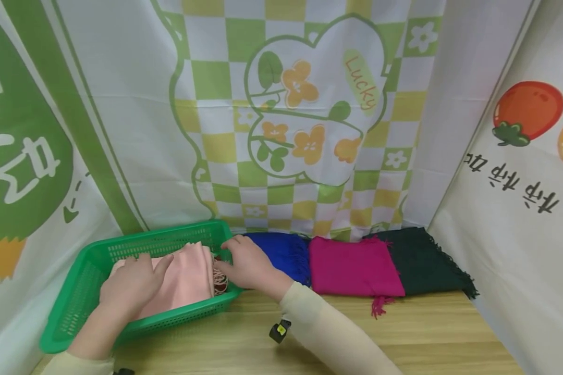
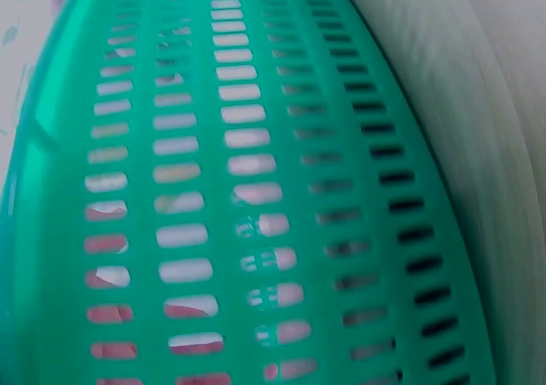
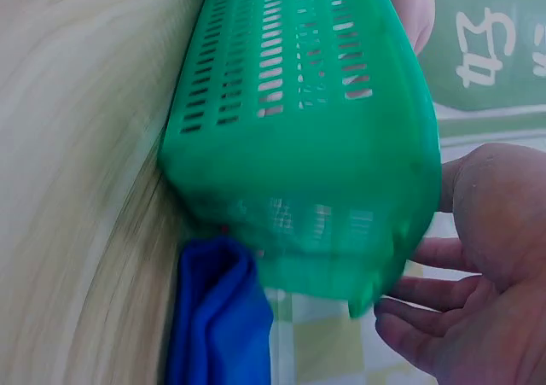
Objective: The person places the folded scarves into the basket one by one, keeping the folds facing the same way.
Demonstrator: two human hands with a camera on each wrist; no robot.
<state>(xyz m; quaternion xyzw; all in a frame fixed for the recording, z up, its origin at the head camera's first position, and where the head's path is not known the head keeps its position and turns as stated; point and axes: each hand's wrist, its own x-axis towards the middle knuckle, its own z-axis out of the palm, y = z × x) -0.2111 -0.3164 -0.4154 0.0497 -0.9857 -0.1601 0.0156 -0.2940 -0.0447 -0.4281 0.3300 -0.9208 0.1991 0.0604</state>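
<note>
A folded pink scarf (image 1: 183, 281) lies in the green plastic basket (image 1: 68, 302), its fringe hanging in loose strands at the right side. My left hand (image 1: 133, 284) rests on the scarf's left part, thumb apart from the fingers. At the basket's right end is my right hand (image 1: 251, 260), its thumb beside the fringe and its fingers over the end rim. In the right wrist view, this hand (image 3: 486, 274) has its fingers extended at the rim. The left wrist view shows only the basket's slotted side wall (image 2: 205, 223), with the hand hidden.
Folded blue (image 1: 279, 255), magenta (image 1: 352, 265) and dark green (image 1: 422, 260) fringed scarves lie in a row right of the basket. The blue one is close to the basket's end. A printed curtain (image 1: 309, 208) hangs behind the wooden table (image 1: 338, 323).
</note>
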